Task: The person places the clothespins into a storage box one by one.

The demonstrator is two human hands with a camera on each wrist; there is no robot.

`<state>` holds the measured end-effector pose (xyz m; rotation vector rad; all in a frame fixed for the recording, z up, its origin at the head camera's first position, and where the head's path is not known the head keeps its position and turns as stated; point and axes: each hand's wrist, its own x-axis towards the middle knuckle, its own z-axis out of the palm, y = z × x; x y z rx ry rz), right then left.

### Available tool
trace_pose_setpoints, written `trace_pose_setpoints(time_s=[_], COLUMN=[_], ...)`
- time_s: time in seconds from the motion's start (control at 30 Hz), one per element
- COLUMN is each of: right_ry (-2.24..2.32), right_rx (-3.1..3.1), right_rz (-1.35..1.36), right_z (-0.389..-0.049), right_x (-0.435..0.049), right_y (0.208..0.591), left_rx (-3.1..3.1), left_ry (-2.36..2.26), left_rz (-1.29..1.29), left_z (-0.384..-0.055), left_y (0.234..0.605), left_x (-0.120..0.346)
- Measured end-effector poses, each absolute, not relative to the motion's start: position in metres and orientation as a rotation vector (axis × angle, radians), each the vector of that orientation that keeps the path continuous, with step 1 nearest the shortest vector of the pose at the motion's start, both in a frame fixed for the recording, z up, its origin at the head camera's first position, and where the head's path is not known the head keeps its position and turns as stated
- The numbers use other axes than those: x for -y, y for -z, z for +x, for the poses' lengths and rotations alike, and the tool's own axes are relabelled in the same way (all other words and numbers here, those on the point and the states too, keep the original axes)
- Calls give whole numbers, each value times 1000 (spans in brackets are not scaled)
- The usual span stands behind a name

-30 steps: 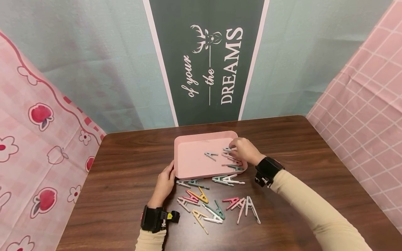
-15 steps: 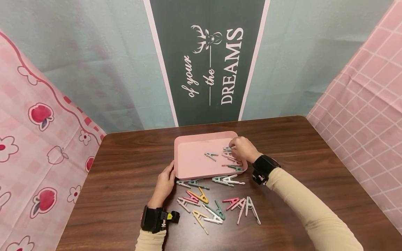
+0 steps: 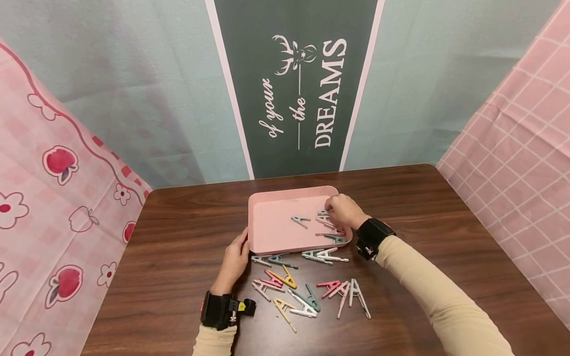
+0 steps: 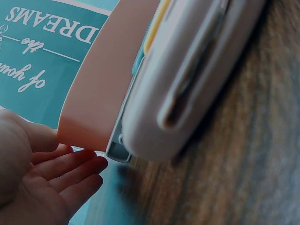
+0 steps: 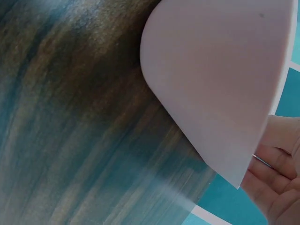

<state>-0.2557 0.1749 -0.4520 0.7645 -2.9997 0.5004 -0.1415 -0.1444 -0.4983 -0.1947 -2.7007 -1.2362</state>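
A shallow pink tray [image 3: 273, 227] lies on the table with several clothespins inside, mostly toward its right end. My left hand [image 3: 234, 257] touches the tray's left end; the left wrist view shows its thumb at the wall and the other fingers extended. Over the right rim reaches my right hand [image 3: 346, 211], fingers bent down at a grey-blue clothespin [image 3: 322, 212] that they seem to pinch and partly hide. Pink clothespins [image 3: 327, 225] and a dark green one [image 3: 335, 239] lie just below that hand. A lone grey-blue clothespin [image 3: 300, 221] sits nearer the tray's middle.
Loose clothespins in several colours are spread in front of the tray: a yellow one [image 3: 288, 277], a red one [image 3: 328, 286], a white one [image 3: 331, 254] and others. Beyond the brown table [image 3: 187, 222] hang a printed curtain and patterned side cloths.
The right forearm has swung slightly inward and its wrist has shifted a little to the left. Its fingers stay at the same clothespin. The left hand and the tray keep their places.
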Motion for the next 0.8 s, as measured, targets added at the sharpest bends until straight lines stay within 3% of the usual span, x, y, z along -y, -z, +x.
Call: trace_pose_setpoints(time_s=[0.8], right_ry=[-464], right_rx=[3048], right_rz=[791], right_z=[-254], right_x=[-173], right_y=[451], left_rx=[2704], left_ry=[1239], left_rz=[-187], left_z=[-141], left_y=[497], left_x=[144])
